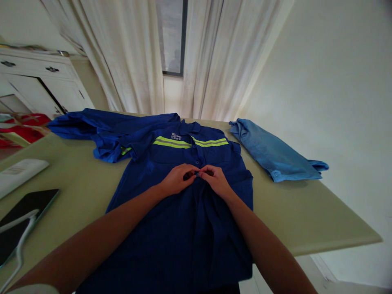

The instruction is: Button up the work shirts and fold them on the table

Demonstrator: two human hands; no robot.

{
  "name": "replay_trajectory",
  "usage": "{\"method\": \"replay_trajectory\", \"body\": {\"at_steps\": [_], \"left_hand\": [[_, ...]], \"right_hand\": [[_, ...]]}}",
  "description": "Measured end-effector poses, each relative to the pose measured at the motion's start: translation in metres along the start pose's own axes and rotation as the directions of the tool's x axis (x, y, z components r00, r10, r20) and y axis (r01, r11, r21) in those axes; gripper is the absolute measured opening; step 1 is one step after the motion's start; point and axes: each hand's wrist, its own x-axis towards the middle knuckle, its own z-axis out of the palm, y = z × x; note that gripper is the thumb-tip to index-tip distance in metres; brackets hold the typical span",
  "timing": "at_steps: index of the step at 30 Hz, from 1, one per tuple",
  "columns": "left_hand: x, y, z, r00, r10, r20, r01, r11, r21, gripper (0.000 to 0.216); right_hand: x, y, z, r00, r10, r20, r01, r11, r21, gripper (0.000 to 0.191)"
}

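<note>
Find the blue shirt (183, 208) at frame centre, pinched along its placket (196, 155) by left hand (178, 178) and right hand (216, 179), both nearly closed. Probably light, soft and limp; best held by the placket edges.

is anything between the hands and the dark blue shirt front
Nothing visible: the left hand and right hand pinch the dark blue shirt directly. The light blue garment lies apart to the right.
</note>
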Motion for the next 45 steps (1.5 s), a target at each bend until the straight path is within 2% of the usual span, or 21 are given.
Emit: {"method": "replay_trajectory", "body": {"at_steps": [4, 7, 15, 20, 24, 29, 32, 34, 35, 39, 41, 45], "left_hand": [[-0.001, -0.003, 0.004, 0.999, 0.053, -0.009, -0.050, 0.980, 0.195, 0.033], [-0.002, -0.007, 0.006, 0.995, 0.095, 0.027, -0.098, 0.941, 0.324, 0.031], [-0.004, -0.007, 0.008, 0.995, 0.079, 0.061, -0.099, 0.851, 0.516, 0.031], [-0.006, 0.000, 0.008, 0.997, 0.075, 0.016, -0.073, 0.858, 0.508, 0.029], [-0.005, 0.004, 0.009, 1.000, -0.014, -0.019, 0.022, 0.841, 0.541, 0.027], [-0.012, 0.005, 0.011, 0.997, -0.061, -0.042, 0.073, 0.884, 0.462, 0.033], [-0.023, 0.008, 0.013, 0.997, -0.058, -0.051, 0.074, 0.896, 0.438, 0.043], [-0.030, 0.013, 0.015, 0.995, -0.081, -0.053, 0.096, 0.893, 0.441, 0.040], [-0.033, 0.015, 0.017, 0.993, -0.102, -0.061, 0.118, 0.888, 0.444, 0.036], [-0.037, 0.026, 0.027, 0.976, -0.184, -0.119, 0.218, 0.867, 0.448, 0.029], [-0.039, 0.032, 0.033, 0.967, -0.199, -0.158, 0.250, 0.859, 0.447, 0.035], [-0.045, 0.038, 0.040, 0.971, -0.171, -0.166, 0.229, 0.858, 0.459, 0.038]], "right_hand": [[0.003, 0.005, 0.002, 0.999, 0.032, 0.008, -0.032, 0.999, 0.044, 0.024], [0.004, 0.009, 0.004, 1.000, 0.017, 0.003, -0.017, 0.998, 0.062, 0.026], [0.006, 0.016, 0.003, 0.999, -0.023, -0.034, 0.024, 1.000, 0.008, 0.031], [0.006, 0.018, 0.003, 0.996, -0.083, -0.036, 0.081, 0.995, -0.053, 0.028], [0.005, 0.014, 0.005, 0.991, -0.132, 0.002, 0.128, 0.955, -0.267, 0.023], [-0.006, -0.004, 0.009, 0.979, -0.201, 0.023, 0.185, 0.848, -0.497, 0.027], [-0.021, -0.020, 0.013, 0.981, -0.177, -0.082, 0.094, 0.796, -0.598, 0.025], [-0.036, -0.029, 0.020, 0.980, -0.125, -0.152, -0.006, 0.753, -0.658, 0.017], [-0.044, -0.032, 0.025, 0.982, -0.102, -0.161, -0.037, 0.728, -0.685, 0.012], [-0.074, -0.034, 0.045, 0.985, -0.098, -0.139, -0.039, 0.664, -0.747, 0.024], [-0.082, -0.030, 0.048, 0.975, -0.142, -0.173, -0.026, 0.696, -0.717, 0.019], [-0.087, -0.026, 0.035, 0.959, -0.162, -0.232, -0.001, 0.818, -0.576, 0.030]]}}
